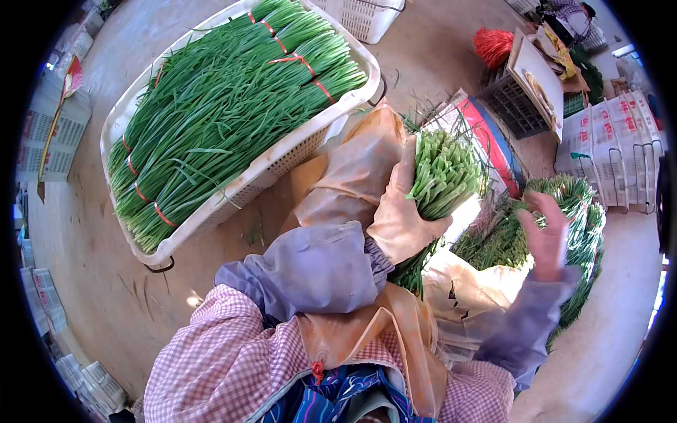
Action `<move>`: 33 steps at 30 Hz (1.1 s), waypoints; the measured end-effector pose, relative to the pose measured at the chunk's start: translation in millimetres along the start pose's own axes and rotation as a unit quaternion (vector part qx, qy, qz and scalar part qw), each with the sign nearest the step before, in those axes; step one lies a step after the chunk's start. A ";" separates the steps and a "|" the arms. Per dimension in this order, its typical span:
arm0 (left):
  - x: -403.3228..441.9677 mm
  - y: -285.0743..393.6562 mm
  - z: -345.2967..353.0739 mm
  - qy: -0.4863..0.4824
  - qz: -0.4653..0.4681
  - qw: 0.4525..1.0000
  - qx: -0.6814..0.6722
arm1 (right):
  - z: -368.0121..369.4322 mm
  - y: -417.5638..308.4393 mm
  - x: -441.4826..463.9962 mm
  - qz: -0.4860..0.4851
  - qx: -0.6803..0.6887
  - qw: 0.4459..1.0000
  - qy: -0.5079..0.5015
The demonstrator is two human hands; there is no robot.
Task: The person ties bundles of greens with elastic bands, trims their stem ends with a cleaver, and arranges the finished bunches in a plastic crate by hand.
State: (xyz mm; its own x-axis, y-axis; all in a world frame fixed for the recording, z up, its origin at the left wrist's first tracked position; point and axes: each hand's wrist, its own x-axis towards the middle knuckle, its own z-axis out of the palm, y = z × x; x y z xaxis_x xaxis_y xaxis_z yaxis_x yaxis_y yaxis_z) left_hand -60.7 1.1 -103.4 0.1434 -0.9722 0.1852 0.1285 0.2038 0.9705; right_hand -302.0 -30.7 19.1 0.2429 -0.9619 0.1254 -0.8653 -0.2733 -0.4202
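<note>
My left hand (402, 211) is wrapped round a bunch of green stalks (444, 173), cut ends up, above my lap. Out to the right, my right hand (546, 236) is slightly blurred, its thumb and fingers curved apart over a large pile of loose green stalks (580, 247); nothing shows between them. A white basket (250, 185) at the upper left holds many green bundles (233, 106) tied with red bands. An orange-stained apron (352, 173) covers my legs.
Stacked white crates (612, 148) stand at the right. A dark crate (513, 106) with a board and red strings (492, 46) is at the upper right, with another person (572, 17) beyond. More white crates (60, 127) line the left edge.
</note>
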 end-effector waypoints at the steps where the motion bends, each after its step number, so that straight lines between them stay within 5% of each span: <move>1: 0.2 -0.5 0.7 0.010 0.004 1.000 -0.002 | 26.8 -4.8 -3.8 -0.104 -0.129 0.978 0.123; 3: -0.7 9.2 1.1 0.010 -0.005 0.998 0.062 | 46.6 -51.9 -14.3 -0.139 0.060 0.981 0.123; 4: -2.2 12.7 1.6 0.006 -0.010 0.995 0.094 | 49.2 -82.6 -13.3 -0.204 -0.055 0.968 0.133; 6: -1.9 11.9 5.9 0.002 0.002 0.995 0.097 | 61.9 -111.0 -2.8 -0.325 -0.076 0.934 0.128; 9: 0.8 6.2 11.3 0.013 0.019 0.995 0.098 | 74.6 -123.5 18.2 -0.321 -0.232 0.914 0.087; 12: -2.9 -14.1 20.0 0.021 0.006 1.000 0.018 | 80.3 -112.2 27.3 -0.403 -0.183 0.895 0.050; 14: -7.2 -38.5 25.7 0.005 -0.036 0.994 -0.099 | 79.5 -109.6 34.2 -0.363 -0.026 0.931 0.023; 17: -6.1 1.2 4.9 -0.011 -0.007 0.995 0.100 | 50.2 -124.9 30.5 -0.183 0.326 0.927 0.036; 21: -4.2 7.5 -0.9 -0.017 -0.028 0.993 0.114 | -10.3 -60.5 41.4 -0.260 0.610 0.748 -0.015; 22: -3.4 7.8 -3.2 -0.020 -0.037 0.993 0.107 | -21.8 -51.5 32.8 -0.244 0.606 0.757 -0.019; 24: -0.2 9.6 -7.9 -0.033 -0.068 0.994 0.083 | -21.7 -8.7 19.1 -0.079 0.257 0.962 -0.043; 25: 1.1 10.4 -9.7 -0.036 -0.077 0.996 0.028 | 2.9 -2.8 14.7 0.033 0.066 0.996 -0.045; 27: 4.3 10.7 -12.8 -0.042 -0.092 0.992 -0.078 | 49.0 16.0 1.2 -0.068 -0.186 0.980 0.026; 29: 5.7 11.3 -13.6 -0.038 -0.097 0.981 -0.166 | 82.8 -8.8 -20.1 0.053 0.249 0.967 -0.029; 32: 10.9 29.4 -24.5 -0.041 -0.172 0.960 -0.218 | 143.1 -41.8 -35.8 -0.001 0.399 0.916 -0.039; 33: 8.3 28.1 -28.0 -0.020 -0.144 0.977 -0.155 | 160.8 -59.2 -45.1 0.055 0.471 0.878 -0.065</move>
State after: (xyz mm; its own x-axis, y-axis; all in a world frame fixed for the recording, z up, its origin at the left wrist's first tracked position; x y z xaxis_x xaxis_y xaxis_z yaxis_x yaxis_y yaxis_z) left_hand -28.4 2.0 -78.9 0.0205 -0.9968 -0.0766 0.4495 -0.0593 0.8913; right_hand -191.3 27.8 -106.1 0.2815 -0.9587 -0.0411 -0.1541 -0.0029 -0.9880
